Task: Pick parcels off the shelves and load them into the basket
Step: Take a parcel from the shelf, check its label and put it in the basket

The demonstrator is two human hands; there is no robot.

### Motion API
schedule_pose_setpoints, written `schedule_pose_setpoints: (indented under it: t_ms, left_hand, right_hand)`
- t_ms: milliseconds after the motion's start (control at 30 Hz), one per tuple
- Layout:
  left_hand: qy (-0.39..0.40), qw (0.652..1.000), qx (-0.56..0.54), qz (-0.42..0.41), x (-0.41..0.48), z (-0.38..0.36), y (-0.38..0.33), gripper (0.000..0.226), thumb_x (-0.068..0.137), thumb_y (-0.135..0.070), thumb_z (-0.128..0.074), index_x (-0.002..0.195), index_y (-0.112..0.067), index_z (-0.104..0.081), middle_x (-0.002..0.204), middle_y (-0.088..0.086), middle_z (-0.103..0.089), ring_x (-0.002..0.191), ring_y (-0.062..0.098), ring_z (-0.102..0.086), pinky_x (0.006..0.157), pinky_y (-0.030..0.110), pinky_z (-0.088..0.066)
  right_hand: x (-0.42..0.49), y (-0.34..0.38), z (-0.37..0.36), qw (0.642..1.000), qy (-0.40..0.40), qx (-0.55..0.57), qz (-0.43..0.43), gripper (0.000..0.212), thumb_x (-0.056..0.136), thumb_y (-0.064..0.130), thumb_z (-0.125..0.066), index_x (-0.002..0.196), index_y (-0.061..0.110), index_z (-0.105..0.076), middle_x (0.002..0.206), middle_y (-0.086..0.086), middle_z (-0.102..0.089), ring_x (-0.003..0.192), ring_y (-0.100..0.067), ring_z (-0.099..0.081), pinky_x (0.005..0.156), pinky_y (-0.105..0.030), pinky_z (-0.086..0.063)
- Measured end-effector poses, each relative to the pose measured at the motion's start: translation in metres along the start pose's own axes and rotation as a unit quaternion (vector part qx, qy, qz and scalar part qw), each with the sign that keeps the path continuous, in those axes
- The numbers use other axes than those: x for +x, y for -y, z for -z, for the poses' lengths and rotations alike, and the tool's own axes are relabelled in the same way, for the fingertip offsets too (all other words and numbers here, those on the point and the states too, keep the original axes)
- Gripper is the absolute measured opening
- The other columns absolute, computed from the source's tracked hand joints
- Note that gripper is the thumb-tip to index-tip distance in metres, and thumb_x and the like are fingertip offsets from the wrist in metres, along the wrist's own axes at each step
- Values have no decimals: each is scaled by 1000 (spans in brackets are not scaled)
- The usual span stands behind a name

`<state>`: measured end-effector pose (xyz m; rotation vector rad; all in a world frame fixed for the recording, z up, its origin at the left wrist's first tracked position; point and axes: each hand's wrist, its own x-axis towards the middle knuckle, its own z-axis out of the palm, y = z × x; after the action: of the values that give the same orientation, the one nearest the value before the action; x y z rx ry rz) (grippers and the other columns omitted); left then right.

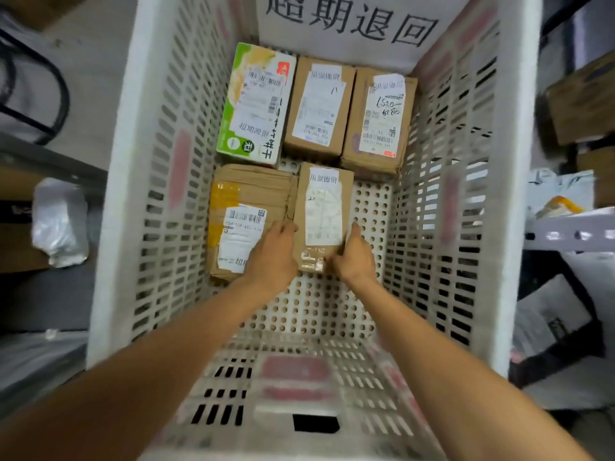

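Down on the basket (113,194) floor, second row: parcel (324,207) held between both hands.

- Left hand (273,257): fingers (283,226) curled over the parcel's left edge, near its lower end.
- Right hand (354,257): thumb up along the right edge, the other fingers tucked at the near corner. Both grip it; neither is spread.
- Key relation: the parcel lies straight ahead of me, long axis running away toward the far wall. The hands sit on either long side, about equally near. Its left edge is against the taped parcel (246,194); bare floor shows to its right.
- Cannot tell whether it rests fully on the floor or hangs just above.
- Back row, left to right: green box (256,104), then two brown parcels (317,111) side by side, all with the same long axis.

Writing: the sign (349,24) on the far wall reads 超期退回. White stickers on the parcels seem to carry the same four characters, upside down from my side. Shipping labels show barcodes; the digits are too blurred to read. Handwriting on the rightmost back parcel, not legible with confidence.

Judgement: next is to set it down flush and let go; more floor is free to the right.
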<state>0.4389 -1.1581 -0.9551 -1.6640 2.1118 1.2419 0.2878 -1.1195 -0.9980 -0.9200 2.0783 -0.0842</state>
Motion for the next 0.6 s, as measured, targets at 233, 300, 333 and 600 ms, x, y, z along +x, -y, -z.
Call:
schedule_pose_setpoints:
  t_ms: [233, 300, 333, 600]
  left_hand:
    - [-5, 977, 198, -74, -33, 98, -40, 32, 82, -1, -55, 113, -9, -57, 114, 11, -59, 100, 30, -60, 65, 33, -42]
    - [13, 963, 248, -100, -43, 126, -56, 24, 84, -5, -56, 108, -7, -57, 111, 12, -59, 99, 30, -60, 66, 34, -45]
    - [24, 956, 270, -114, -50, 140, -64, 22, 84, -7, -57, 106, -8, -57, 109, 12, -59, 98, 30, -61, 66, 34, -47]
    - [-11, 896, 367, -249, -115, 226, -135, 36, 80, -26, -69, 111, -12, -58, 109, 8, -60, 96, 26, -60, 72, 36, -50]
  right_hand:
    - [-59, 55, 66, 989, -4, -113, 98, 61, 87, 20, -68, 136, 7, -36, 128, -17, -52, 115, -34, -53, 94, -42, -47]
    - [-84, 77, 89, 981, -12, -145, 128, 65, 86, 25, -70, 138, 6, -36, 134, -17, -48, 122, -34, -48, 98, -44, -45]
    - [-97, 88, 101, 976, -15, -167, 138, 67, 85, 27, -71, 138, 5, -35, 135, -17, -46, 123, -34, -47, 98, -45, -45]
    - [-218, 145, 184, 971, -105, -157, 147, 62, 83, 35, -72, 130, 7, -45, 125, -13, -53, 115, -31, -51, 90, -39, -48]
